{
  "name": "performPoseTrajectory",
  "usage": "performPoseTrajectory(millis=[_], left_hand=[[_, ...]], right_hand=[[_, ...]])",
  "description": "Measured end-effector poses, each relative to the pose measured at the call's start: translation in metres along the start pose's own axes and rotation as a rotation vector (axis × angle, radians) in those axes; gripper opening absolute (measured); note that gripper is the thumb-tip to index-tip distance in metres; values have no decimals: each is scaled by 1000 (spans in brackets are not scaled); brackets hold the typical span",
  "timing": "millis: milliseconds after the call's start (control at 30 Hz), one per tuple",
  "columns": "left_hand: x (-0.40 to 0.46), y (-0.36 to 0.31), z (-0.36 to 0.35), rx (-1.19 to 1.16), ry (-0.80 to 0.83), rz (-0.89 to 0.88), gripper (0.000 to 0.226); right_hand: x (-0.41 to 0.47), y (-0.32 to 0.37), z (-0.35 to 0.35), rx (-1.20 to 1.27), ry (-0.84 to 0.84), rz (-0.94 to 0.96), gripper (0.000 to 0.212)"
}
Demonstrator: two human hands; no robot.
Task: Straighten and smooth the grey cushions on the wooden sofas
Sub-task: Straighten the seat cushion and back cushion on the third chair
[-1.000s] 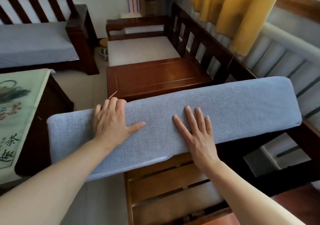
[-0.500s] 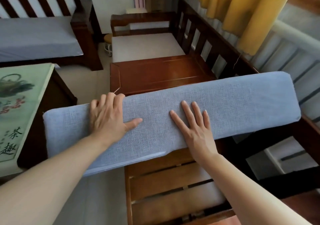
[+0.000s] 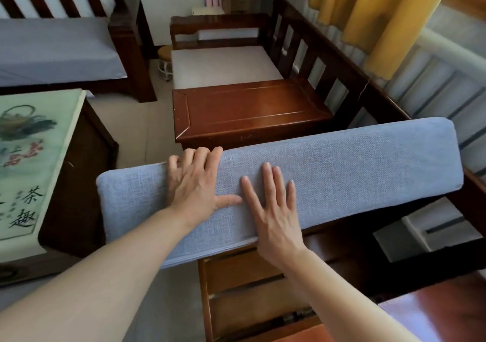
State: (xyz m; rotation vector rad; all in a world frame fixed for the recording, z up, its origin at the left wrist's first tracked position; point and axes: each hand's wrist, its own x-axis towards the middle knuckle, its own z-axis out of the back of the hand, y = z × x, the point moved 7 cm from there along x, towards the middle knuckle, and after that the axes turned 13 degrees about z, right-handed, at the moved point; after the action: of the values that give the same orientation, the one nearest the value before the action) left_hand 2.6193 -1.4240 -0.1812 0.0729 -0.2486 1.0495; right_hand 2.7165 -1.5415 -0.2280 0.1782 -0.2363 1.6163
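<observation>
over the bare sofa frame, a cushion held on edge

across the slatted seat of the nearest wooden sofa (image 3: pixel 252 283) stands a long grey cushion (image 3: pixel 342 173), tipped up on its long edge and running from the front left toward the back rail at right. its lower left corner hangs out past the frame over the floor, so it is not yet seated. further off, a second sofa (image 3: pixel 126 41) carries its own grey cushion (image 3: pixel 52 49) lying flat, and a tea bench (image 3: pixel 79 173) with a painted top sits at left.

the step in hand looks like repositioning: the cushion is being steadied before it is laid down and squared. the next move likely calls for lowering it flat onto the slats, sliding it right so both ends sit inside the arms, then sweeping the cover smooth.

the left hand (image 3: pixel 194 186) has its fingers hooked over the top edge, thumb spread on the near face, so this grip is grasping the cushion. the right hand (image 3: pixel 273 215) lies just beside it, flat on the fabric, fingers straight, a released grip that presses only.
</observation>
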Motion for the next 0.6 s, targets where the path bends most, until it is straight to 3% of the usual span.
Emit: performPoseTrajectory(millis=[100,200,400,600], left_hand=[[-2,-3,2,-35,-42,-78,109],[-19,5,3,-73,-70,-301,114],[-102,74,-24,157,192,-579,130],[-121,74,-33,152,263,-489,141]], right_hand=[[1,9,-4,-9,33,-87,131],[1,5,-7,-5,109,-171,128],[-9,15,-8,-6,278,-386,104],[-31,41,-8,125,187,-678,92]])
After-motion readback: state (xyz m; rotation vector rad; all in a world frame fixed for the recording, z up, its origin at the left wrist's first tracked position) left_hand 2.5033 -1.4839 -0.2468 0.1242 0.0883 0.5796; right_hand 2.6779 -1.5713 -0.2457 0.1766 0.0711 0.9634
